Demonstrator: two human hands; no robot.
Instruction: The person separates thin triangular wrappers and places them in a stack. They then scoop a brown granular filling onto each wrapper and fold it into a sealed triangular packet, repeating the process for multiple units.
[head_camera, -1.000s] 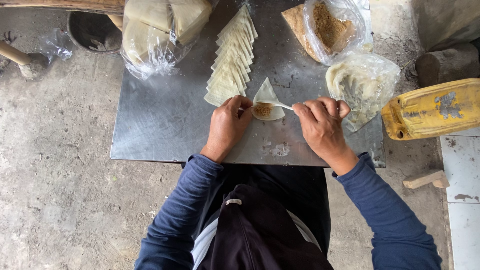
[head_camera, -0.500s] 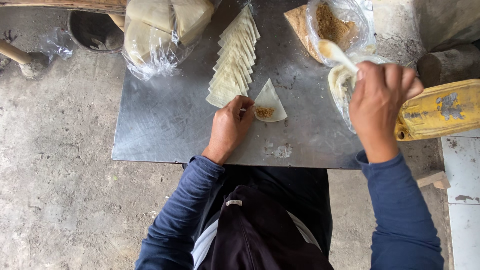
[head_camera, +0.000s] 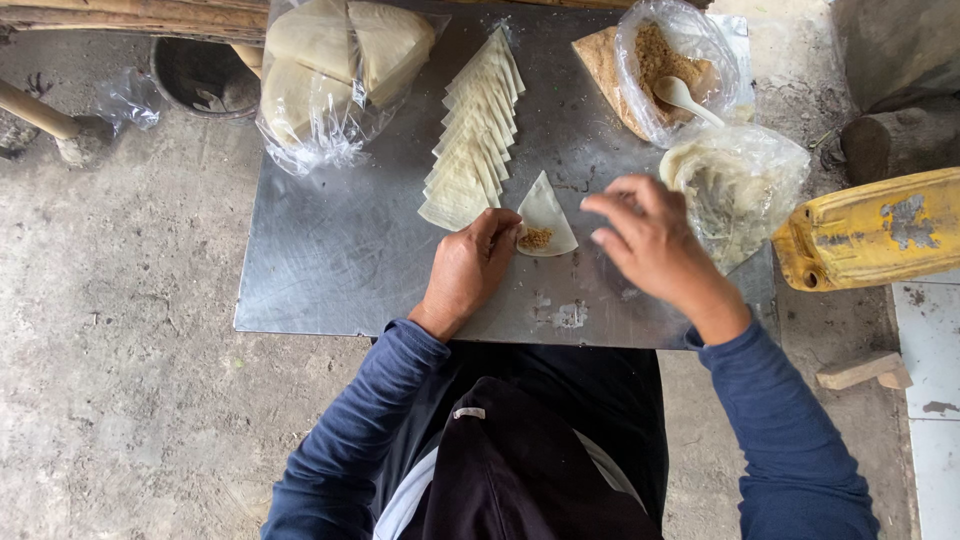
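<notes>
A pale triangular wrapper (head_camera: 547, 212) lies on the metal sheet (head_camera: 340, 270) with a small heap of brown filling (head_camera: 536, 238) on its near corner. My left hand (head_camera: 472, 266) rests on the sheet with its fingertips on the wrapper's left edge. My right hand (head_camera: 650, 240) hovers just right of the wrapper, fingers apart and holding nothing. A fanned row of folded triangles (head_camera: 474, 140) runs away from my left hand. A white spoon (head_camera: 684, 98) stands in the open bag of brown filling (head_camera: 662, 58).
A clear bag of stacked wrappers (head_camera: 330, 70) sits at the sheet's far left. Another clear bag with pale paste (head_camera: 735, 185) lies at the right edge. A yellow jerrycan (head_camera: 872, 228) lies right of the sheet; a dark bowl (head_camera: 200, 75) and wooden pieces stand on the concrete.
My right hand put the spoon into the filling bag, let go and came back beside the wrapper. My left hand has stayed on the wrapper.
</notes>
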